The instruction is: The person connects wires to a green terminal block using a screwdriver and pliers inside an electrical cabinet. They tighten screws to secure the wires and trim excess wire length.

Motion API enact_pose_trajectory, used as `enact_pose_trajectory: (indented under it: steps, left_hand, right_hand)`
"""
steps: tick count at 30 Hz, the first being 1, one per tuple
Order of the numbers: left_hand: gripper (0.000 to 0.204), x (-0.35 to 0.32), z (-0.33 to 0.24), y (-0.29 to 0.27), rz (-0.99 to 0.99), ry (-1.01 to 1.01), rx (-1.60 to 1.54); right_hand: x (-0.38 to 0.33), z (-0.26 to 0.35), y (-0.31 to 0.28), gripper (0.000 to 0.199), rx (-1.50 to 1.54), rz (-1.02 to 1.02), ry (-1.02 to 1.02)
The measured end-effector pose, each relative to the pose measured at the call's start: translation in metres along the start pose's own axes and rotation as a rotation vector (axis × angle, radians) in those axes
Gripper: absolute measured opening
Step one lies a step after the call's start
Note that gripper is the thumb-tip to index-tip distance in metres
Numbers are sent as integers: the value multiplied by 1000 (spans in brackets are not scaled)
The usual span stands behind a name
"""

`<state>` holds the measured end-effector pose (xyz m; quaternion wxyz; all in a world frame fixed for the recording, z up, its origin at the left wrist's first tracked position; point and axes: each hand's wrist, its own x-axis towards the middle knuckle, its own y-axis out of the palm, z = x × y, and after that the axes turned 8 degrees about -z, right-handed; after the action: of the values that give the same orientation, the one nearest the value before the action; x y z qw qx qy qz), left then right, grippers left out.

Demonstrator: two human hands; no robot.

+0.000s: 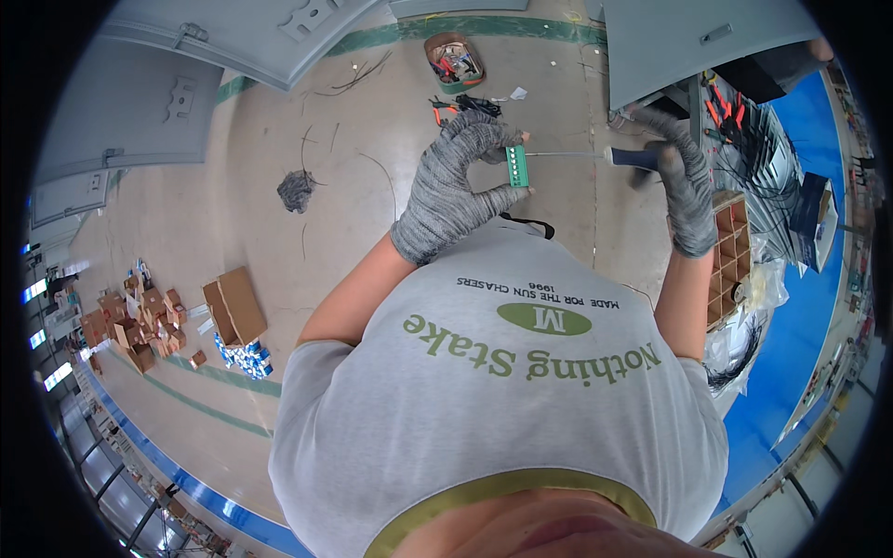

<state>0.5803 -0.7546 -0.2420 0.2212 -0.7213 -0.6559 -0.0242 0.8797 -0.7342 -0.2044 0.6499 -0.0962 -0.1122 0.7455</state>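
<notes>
My left hand point(446, 191), in a grey knitted glove, grips a small green terminal block point(517, 169) between thumb and fingers. A row of pale round spots runs along its face. My right hand point(689, 191), gloved the same way, holds a screwdriver point(635, 157) by its dark handle. The long thin shaft points left, and its tip is at the side of the terminal block. Whether the tip sits in a screw is too small to tell. Some right fingers are blurred around the handle.
Beyond my hands, an oval tub point(454, 63) of tools stands on the floor, with orange-handled pliers point(442, 112) nearby. Grey cabinet panels point(707, 42) rise at both far sides. A divided wooden box point(730, 260) is at right. Cardboard boxes point(234, 305) lie at left.
</notes>
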Motion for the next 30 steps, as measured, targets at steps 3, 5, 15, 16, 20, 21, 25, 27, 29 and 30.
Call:
enact_pose_trajectory:
  steps: [3, 5, 15, 16, 20, 21, 25, 27, 29, 30]
  left_hand:
    - [50, -4, -4, -10, 5, 16, 23]
    - [51, -7, -3, -18, -5, 14, 17]
    - [51, -26, -2, -58, -94, -21, -17]
    - [50, -27, -2, -62, -94, -17, -12]
    - [49, -35, -5, -74, -134, -22, 20]
    - [49, -36, -6, -77, -140, -24, 29]
    - [49, -41, 5, -90, -156, -18, -19]
    - [50, -44, 6, -94, -173, -11, -31]
    - [50, -46, 5, -95, -194, -22, -6]
    - [51, -46, 4, -96, -197, -27, 6]
  right_hand:
    - [3, 5, 14, 63, 37, -114, -115]
    - [2, 12, 39, 59, 103, -213, -362]
    - [11, 20, 87, 57, 196, -189, -316]
    - [15, 11, 79, 58, 186, -124, -282]
    - [26, 17, 73, 60, 139, 6, -16]
    - [26, 20, 84, 58, 165, -33, -83]
    - [21, 41, 130, 50, 280, -132, -235]
    - [26, 38, 107, 51, 224, 75, -54]
    - [33, 30, 88, 57, 101, 210, 66]
    - [36, 30, 88, 60, 40, 173, 46]
